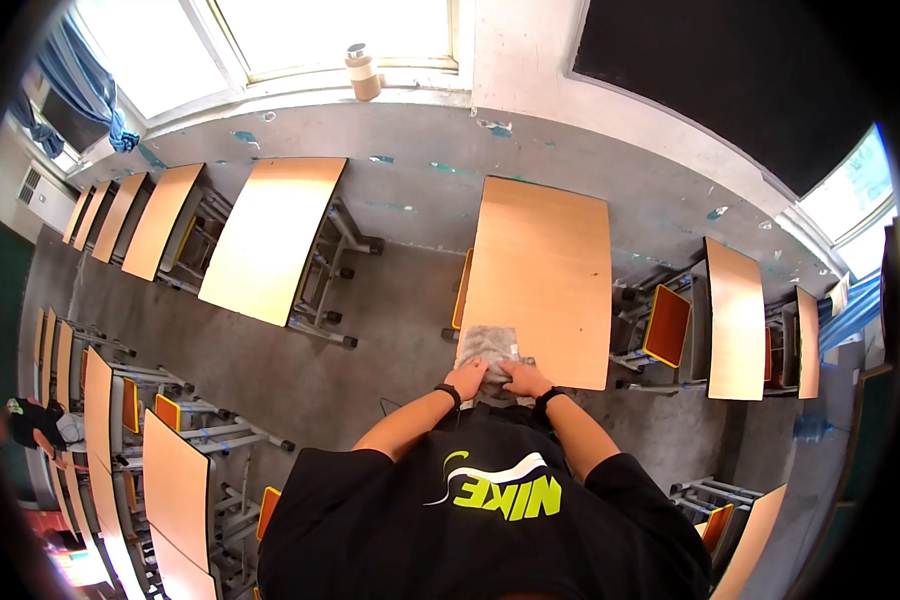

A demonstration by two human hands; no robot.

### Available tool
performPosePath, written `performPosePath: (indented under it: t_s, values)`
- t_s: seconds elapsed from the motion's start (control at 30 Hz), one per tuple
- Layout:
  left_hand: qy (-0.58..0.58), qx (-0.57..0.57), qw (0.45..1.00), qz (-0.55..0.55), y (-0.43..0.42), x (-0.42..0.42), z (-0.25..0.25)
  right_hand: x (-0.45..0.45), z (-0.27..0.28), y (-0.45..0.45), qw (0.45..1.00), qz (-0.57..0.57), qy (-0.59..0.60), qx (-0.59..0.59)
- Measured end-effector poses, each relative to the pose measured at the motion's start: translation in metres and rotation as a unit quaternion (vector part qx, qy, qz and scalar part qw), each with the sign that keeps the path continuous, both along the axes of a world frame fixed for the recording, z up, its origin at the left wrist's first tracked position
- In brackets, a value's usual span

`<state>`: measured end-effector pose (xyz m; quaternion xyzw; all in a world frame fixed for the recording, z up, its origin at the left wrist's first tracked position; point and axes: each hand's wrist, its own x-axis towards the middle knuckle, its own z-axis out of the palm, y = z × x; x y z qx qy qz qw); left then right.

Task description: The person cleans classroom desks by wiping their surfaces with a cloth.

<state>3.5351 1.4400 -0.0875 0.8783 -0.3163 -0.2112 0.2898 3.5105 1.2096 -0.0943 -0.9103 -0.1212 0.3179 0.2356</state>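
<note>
A grey-brown cloth [491,345] lies folded over the near left corner of a light wood desk [545,270], with part of it hanging at the near edge. My left hand [467,378] grips the cloth's left side, its fingers closed on the fabric. On the other side, my right hand [523,378] pinches the cloth with the thumb pointing inward. The two hands are close together, and a dark band circles each wrist. The lower fingers are partly hidden by the cloth.
A chair [667,325] stands right of the desk, before another desk [735,320]. More desks [275,240] line the wall to the left. A bottle [362,75] stands on the windowsill. Another person [38,424] is among the desks at far left.
</note>
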Motion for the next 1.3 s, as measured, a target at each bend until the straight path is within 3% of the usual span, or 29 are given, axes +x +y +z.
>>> performPosePath:
  t_s: [1.3]
  values:
    - [0.012,0.007,1.000,0.013,0.008,-0.008,-0.002,-0.006,-0.004,0.007,1.000,0.003,-0.019,0.017]
